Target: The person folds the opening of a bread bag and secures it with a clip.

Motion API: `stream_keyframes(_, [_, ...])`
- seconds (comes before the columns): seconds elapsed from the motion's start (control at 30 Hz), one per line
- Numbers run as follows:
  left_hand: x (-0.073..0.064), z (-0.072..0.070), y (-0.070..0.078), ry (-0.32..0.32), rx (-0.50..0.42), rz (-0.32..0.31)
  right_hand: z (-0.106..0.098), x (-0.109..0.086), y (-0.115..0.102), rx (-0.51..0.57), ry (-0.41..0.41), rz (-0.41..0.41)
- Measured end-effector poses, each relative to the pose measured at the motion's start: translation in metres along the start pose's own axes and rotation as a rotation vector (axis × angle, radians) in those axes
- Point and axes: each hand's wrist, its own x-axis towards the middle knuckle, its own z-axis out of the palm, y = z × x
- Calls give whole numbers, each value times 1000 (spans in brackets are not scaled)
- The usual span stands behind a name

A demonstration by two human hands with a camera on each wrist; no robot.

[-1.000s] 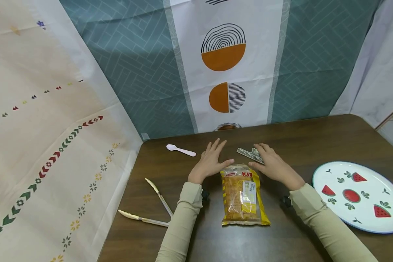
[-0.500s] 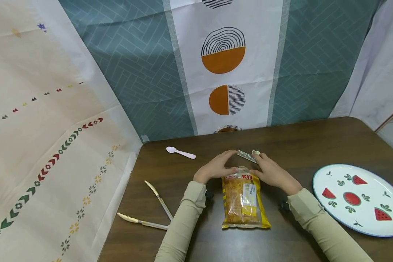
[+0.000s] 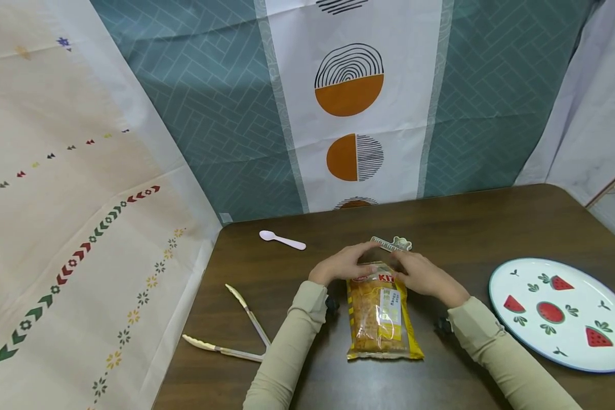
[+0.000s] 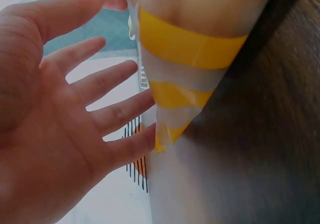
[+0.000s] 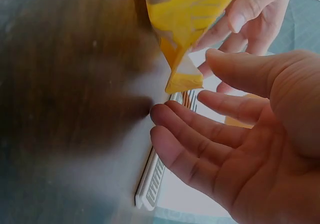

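Observation:
A clear-and-yellow plastic bag of bread (image 3: 376, 324) lies flat on the table, its top end away from me. My left hand (image 3: 340, 265) is at the bag's top left corner. In the left wrist view, its fingers spread loosely beside the yellow-striped edge (image 4: 195, 49), and little or no grip shows. My right hand (image 3: 424, 274) is at the top right corner. The right wrist view shows its fingers loosely bent beneath the yellow corner (image 5: 185, 79), with the thumb apart from them. Just beyond both hands lies a ruler-like clip (image 3: 401, 244), partly hidden by fingers.
Tongs (image 3: 253, 319) lie spread at the left, partly under my left forearm. A pale pink spoon (image 3: 283, 240) rests at the back left. To the right sits a white oval plate (image 3: 535, 341) with watermelon pictures. A patterned cloth (image 3: 225, 131) hangs behind the table (image 3: 471, 222).
Both hands have come down from above the bag's top end and drawn closer together at its corners. More of the clip shows past the right hand. The bag stays in place.

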Motion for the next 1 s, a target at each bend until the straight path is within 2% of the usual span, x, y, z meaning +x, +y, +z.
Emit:
stream_keyframes(0.2, [4, 2, -1, -22, -10, 6, 3, 4, 1, 4, -18, -16])
stream_keyframes(0.5, [11, 3, 4, -42, 38, -34, 7, 7, 2, 39, -44, -1])
stream_keyframes(0.8, [14, 6, 1, -77, -20, -52, 10, 8, 4, 35, -34, -11])
stream_keyframes(1.0, [17, 6, 1, -67, -20, -67, 9, 8, 3, 45, -26, -6])
